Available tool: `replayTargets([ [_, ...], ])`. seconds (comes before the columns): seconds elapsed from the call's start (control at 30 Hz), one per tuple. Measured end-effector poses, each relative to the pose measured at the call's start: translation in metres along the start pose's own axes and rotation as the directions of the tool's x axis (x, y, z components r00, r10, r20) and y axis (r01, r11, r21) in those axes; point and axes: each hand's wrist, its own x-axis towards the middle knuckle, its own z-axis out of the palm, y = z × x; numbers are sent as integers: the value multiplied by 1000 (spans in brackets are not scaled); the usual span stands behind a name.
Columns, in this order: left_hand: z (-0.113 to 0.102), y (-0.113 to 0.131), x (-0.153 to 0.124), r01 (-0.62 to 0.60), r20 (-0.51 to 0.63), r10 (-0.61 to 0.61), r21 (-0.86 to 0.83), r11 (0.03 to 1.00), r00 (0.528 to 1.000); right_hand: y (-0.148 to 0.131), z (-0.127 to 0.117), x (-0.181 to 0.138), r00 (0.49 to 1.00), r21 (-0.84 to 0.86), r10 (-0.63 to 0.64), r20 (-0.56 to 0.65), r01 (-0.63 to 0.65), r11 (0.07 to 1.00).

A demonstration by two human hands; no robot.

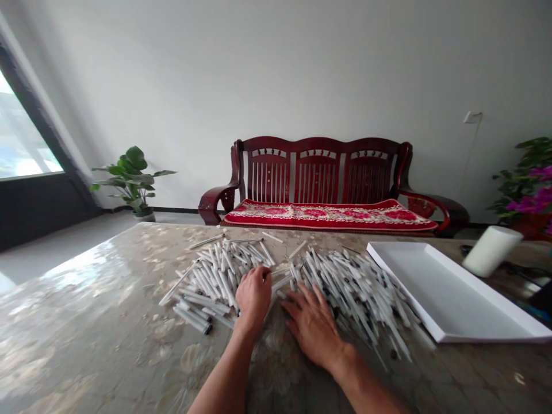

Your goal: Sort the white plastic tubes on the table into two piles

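A large heap of slim white pens [353, 293] with dark tips covers the middle of the marble-patterned table top [86, 328], and a smaller heap of the same pens [211, 282] lies to its left. My left hand [254, 294] rests curled at the near edge of the left heap, its fingers hiding whatever they touch. My right hand [311, 328] lies flat with its fingers spread, touching the near side of the large heap. A few loose pens lie apart at the far edge.
A shallow white rectangular tray [448, 293] lies to the right of the pens, with a white cylinder [490, 251] beyond it. Past the table stand a dark red wooden bench [319, 172] with a red cushion and potted plants.
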Motion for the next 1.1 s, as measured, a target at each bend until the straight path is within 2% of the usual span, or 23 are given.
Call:
replayTargets([
  [0.1, 2, -1, -3, -102, 69, 93, 150, 983, 993, 16, 0, 3, 998, -23, 56, -35, -57, 998],
  [0.23, 8, 0, -5, -167, 140, 139, 219, 961, 980, 34, -7, 7, 993, -72, 108, -50, -112, 991],
  [0.5, 11, 2, -3, -198, 194, 150, 257, 946, 969, 58, -13, 8, 981, -158, 187, -59, -194, 968],
  [0.67, 12, 3, -4, -211, 214, 157, 259, 942, 964, 58, -14, 4, 974, -143, 183, -135, -202, 969],
  [0.83, 15, 5, -7, -204, 244, 156, 183, 962, 957, 53, -16, 0, 968, -106, 140, -210, -165, 981],
  [0.93, 14, 6, -6, -255, 197, 231, 103, 961, 953, 50, -20, 0, 944, -86, 165, -286, -196, 977],
  [1.03, 11, 4, -1, -265, 41, 262, 99, 959, 964, 40, -20, 2, 926, -73, 174, -334, -210, 975],
  [1.1, 12, 0, 3, -225, -43, 233, 144, 964, 971, 29, -16, 3, 945, -71, 132, -299, -160, 984],
])
